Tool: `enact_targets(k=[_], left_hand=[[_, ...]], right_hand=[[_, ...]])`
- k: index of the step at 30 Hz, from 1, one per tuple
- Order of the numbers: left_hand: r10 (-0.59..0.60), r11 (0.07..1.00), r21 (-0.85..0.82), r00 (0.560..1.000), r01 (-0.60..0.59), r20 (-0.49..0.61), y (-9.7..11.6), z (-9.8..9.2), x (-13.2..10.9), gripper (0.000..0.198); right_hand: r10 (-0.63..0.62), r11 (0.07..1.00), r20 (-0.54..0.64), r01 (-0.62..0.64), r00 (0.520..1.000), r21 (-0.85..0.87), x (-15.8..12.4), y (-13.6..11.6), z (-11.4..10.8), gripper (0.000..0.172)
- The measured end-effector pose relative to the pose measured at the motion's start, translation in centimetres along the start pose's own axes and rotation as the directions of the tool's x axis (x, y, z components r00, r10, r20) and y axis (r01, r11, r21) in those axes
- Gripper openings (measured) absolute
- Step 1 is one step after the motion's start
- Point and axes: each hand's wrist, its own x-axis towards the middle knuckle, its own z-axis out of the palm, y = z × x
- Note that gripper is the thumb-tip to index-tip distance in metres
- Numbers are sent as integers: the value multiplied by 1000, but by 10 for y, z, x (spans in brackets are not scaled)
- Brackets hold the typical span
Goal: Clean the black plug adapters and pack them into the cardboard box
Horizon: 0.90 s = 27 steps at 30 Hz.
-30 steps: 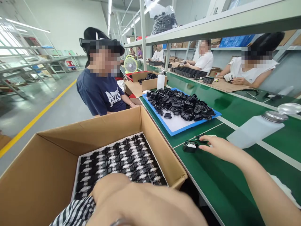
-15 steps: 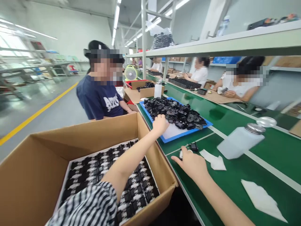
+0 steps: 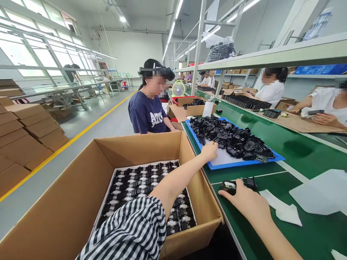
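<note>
Nearest, an open brown cardboard box (image 3: pixel 199 236) is filled with rows of black-and-white plug-like parts (image 3: pixel 142 180), crossed by the left forearm. To its right, on the green work surface (image 3: pixel 225 224), a small black plastic housing (image 3: pixel 228 186) is held between the thumb and fingers of the right hand (image 3: pixel 240 193). It lies just left of the palm, its long axis roughly left to right; its open face is turned up, with white and metallic-looking pieces inside. Just beyond the fingers, a loose black plastic part (image 3: pixel 251 182) is seen. Farther off and to the left, the blue-rimmed white tray (image 3: pixel 217 167) is heaped with glossy black plastic pieces (image 3: pixel 230 135). The left hand (image 3: pixel 210 151), the nearer to this heap, is placed at its near left edge with fingers curled; whether anything is gripped cannot be told.
</note>
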Motion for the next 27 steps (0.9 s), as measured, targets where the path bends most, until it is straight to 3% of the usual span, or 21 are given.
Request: enact_targets(k=[2,4,7,9,11,13,15,16,21,25,27], left_hand=[[50,997,-50,999,-50,1,4,-4,-2,27],[100,990,-100,995,-99,-3,12,-8,-8,21],[273,922,-272,961,-276,-50,29,-18,-26,12],[432,807,-408,898,-427,-86,41,-25,-40,11],[520,709,-509,849,-489,-91,50,-34,-54,13],[529,660,-592,846,-462,-71,56,-41,-64,17],[521,620,-671,853,-407,-35,59,-46,-71,26],[524,600,-702,851,-385,-19,60,-47,-73,33],[526,553,-804,840,-220,132,55,-42,-79,66],[507,455,-887,842,-76,187,46,-26,-76,69],[475,481,-873,861,-82,181,41,-20,-74,63]], right_hand=[[7,1000,-11,-7,1000,-27,-2,-1,0,38],[-8,1000,86,8,996,2,-2,4,-4,35],[-35,979,179,-3,983,202,1,20,-15,37],[-35,905,94,-8,995,426,3,30,-22,51],[-35,752,-41,53,999,657,5,36,-25,60],[-36,572,-172,161,984,805,7,37,-25,62],[-5,490,-270,238,963,839,8,35,-22,59],[4,511,-299,255,954,821,7,35,-22,57],[-68,785,-401,297,913,544,0,31,-23,39],[-181,854,-343,320,922,410,-4,25,-24,34],[-187,880,-289,291,939,376,-3,20,-20,31]])
